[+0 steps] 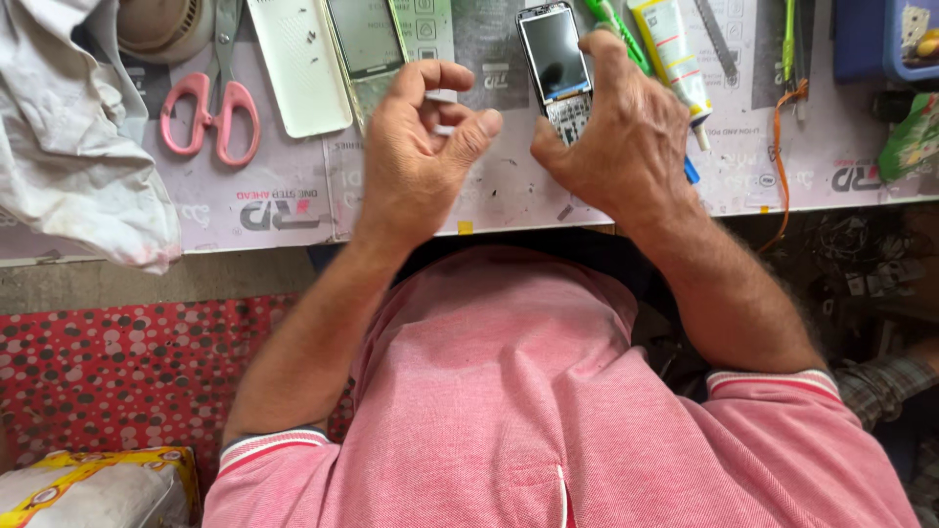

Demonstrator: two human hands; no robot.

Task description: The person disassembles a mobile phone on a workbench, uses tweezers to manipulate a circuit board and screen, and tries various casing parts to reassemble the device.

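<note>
Your bench: pale work mat (293,210) under both hands. Keypad phone (558,68) at your right hand (626,137). Left of left hand (421,147): white cover panel (298,64), pink-handled scissors (210,103), grey cloth (68,147). Glue tube (675,49) beyond right hand.

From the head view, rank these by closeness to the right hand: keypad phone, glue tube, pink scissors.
1. keypad phone: touching the right hand, at its fingers.
2. glue tube: just beyond the hand, slightly to its right.
3. pink scissors: far to the left, past the left hand.
</note>
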